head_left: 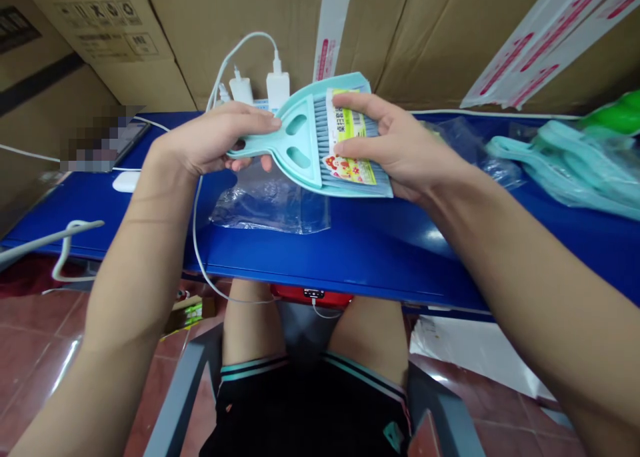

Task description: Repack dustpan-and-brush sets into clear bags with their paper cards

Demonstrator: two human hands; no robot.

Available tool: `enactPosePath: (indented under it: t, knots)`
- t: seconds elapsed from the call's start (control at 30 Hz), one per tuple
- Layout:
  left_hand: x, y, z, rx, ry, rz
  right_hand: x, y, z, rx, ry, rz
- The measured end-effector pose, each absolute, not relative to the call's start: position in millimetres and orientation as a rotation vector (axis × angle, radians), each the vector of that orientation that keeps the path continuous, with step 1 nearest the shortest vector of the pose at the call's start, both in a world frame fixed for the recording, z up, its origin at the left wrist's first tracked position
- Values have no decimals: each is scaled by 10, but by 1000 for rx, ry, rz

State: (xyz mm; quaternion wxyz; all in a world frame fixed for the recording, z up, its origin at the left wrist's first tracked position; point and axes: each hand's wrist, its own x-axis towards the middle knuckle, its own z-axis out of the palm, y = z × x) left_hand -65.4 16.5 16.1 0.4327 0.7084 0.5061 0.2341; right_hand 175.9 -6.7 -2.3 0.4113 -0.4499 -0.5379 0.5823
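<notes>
A light-blue hand brush (318, 140) lies nested in a matching dustpan (357, 81), both held above the blue table. My left hand (227, 133) is closed round the two handles, its thumb on top. My right hand (393, 140) grips the wide bristle end, thumb and fingers over a yellow printed label (349, 135) and the rest of the fingers underneath, partly hidden. Below the set, a clear plastic bag (280, 207) lies flat on the table.
On the right of the blue table (390, 233) are more light-blue dustpan sets in plastic (575, 167). White chargers (278, 90) with cables stand at the back against cardboard boxes (260, 17). A white cable (196, 223) hangs over the front edge.
</notes>
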Motion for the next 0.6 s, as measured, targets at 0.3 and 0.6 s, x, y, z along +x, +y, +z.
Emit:
enactPosePath:
  t: [0.3,0.6]
  knots:
    - [-701,97,277,1615,1275,740,1786,-36,24,-1075,-1273,1326]
    - [-455,160,16,2116,1571,501,1992,-28,285,-1196,-1162,1167]
